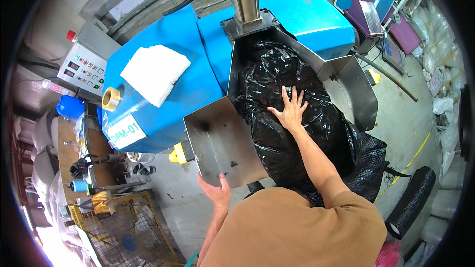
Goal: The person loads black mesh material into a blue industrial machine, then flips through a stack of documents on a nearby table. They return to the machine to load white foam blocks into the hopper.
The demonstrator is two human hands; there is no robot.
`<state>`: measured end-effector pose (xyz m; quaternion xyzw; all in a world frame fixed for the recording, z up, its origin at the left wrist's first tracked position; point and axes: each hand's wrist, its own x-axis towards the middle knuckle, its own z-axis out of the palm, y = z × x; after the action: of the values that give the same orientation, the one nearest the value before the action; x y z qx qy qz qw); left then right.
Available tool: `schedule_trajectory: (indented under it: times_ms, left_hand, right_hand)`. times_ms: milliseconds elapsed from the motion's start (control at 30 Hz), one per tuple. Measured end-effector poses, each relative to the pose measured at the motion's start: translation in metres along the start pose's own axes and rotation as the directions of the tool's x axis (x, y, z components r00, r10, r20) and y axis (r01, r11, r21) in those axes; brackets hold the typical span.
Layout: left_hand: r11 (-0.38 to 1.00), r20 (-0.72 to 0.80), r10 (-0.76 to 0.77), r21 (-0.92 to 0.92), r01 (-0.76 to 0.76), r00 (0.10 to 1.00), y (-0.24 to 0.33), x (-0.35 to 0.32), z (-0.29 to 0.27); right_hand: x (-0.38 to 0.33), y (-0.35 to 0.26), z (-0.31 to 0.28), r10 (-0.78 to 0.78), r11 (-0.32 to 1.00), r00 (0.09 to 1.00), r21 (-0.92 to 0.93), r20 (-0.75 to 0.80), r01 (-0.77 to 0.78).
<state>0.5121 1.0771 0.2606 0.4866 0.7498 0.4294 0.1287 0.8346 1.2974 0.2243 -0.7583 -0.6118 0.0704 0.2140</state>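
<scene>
A large, bulging black plastic bag [277,133] fills the steel hopper [236,64] of a blue machine. My right hand [291,111] presses on top of the bag, fingers spread wide, and the plastic creases around it. My left hand [217,193] is at the lower edge of the hopper's left metal flap [227,141], with thumb and fingers apart. Some of its fingers are partly hidden, but it touches the edge. On the right, a second metal flap [352,91] stands folded outward.
On the blue machine [193,86] lie a white folded cloth [156,71] and a tape roll [111,99]. A cylinder [246,2] rises behind the hopper. A control box [84,64] stands left; a wire cage [128,235] is lower left. A black roll [411,200] lies right.
</scene>
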Motion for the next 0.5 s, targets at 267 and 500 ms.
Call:
schedule_trajectory:
  times_ms: [267,500]
  left_hand:
    - [0.999,-0.010,0.019,-0.027,-0.019,1.000,0.000,0.004,0.004]
    - [0.997,0.011,-0.013,-0.078,0.014,1.000,0.006,0.005,0.004]
  right_hand:
    - [0.031,-0.002,0.004,0.055,0.996,0.994,-0.069,0.094,-0.049]
    - [-0.034,0.038,-0.084,-0.073,0.928,0.957,0.332,-0.280,0.168]
